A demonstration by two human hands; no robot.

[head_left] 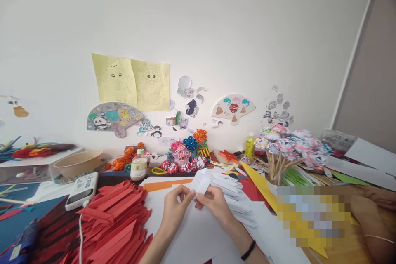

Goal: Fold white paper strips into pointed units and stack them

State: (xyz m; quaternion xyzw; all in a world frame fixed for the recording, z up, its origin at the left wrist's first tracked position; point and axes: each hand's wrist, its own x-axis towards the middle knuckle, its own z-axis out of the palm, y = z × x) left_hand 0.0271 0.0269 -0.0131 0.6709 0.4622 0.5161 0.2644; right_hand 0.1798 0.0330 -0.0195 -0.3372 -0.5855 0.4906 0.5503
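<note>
Between my two hands, above the middle of the table, is a small folded piece of white paper (201,180). My left hand (177,203) pinches its lower left edge with thumb and forefinger. From the other side my right hand (214,203) grips its lower right part, fingers curled behind it. Below lies a large white sheet (188,235). Folded red paper strips (114,222) are heaped left of my left hand. Several folded white paper strips (236,198) lie just right of my right hand.
A white power bank (82,192) with a cable lies at left, near a round bowl (77,164). Behind my hands stand a bottle (138,166) and colourful craft flowers (188,144). White paper flowers on sticks (287,144) stand at right. Another person's arm (375,222) rests at far right.
</note>
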